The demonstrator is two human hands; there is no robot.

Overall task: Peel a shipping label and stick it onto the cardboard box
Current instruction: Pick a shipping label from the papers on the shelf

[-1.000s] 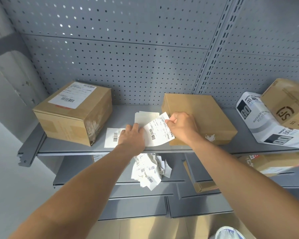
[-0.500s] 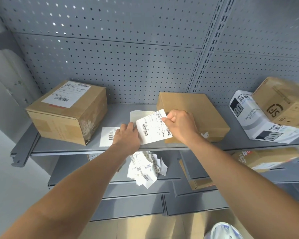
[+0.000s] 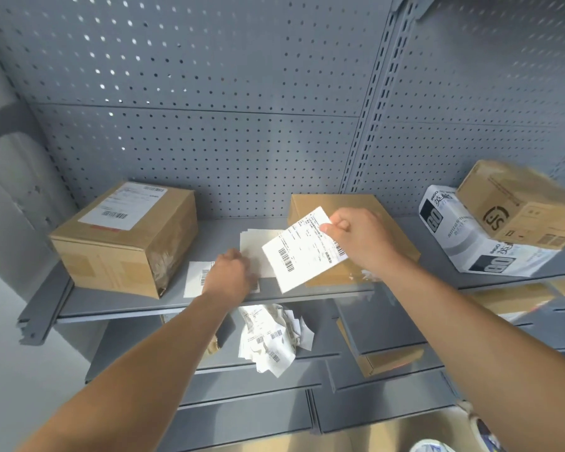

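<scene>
White shipping label [image 3: 302, 251], barcodes printed, raised and tilted before a plain flat cardboard box [image 3: 346, 207] lying on the grey shelf [image 3: 111, 300]; box top bare.

We look through one head-worn wide-angle camera, facing forward and slightly down, close to the grey shelf [image 3: 209, 301] and its pegboard back [image 3: 209, 141].

A parcel stockroom: grey pegboard-backed metal shelving [image 3: 209, 298] holding labelled cardboard boxes [image 3: 124, 239] and loose shipping labels [image 3: 268, 337].
</scene>
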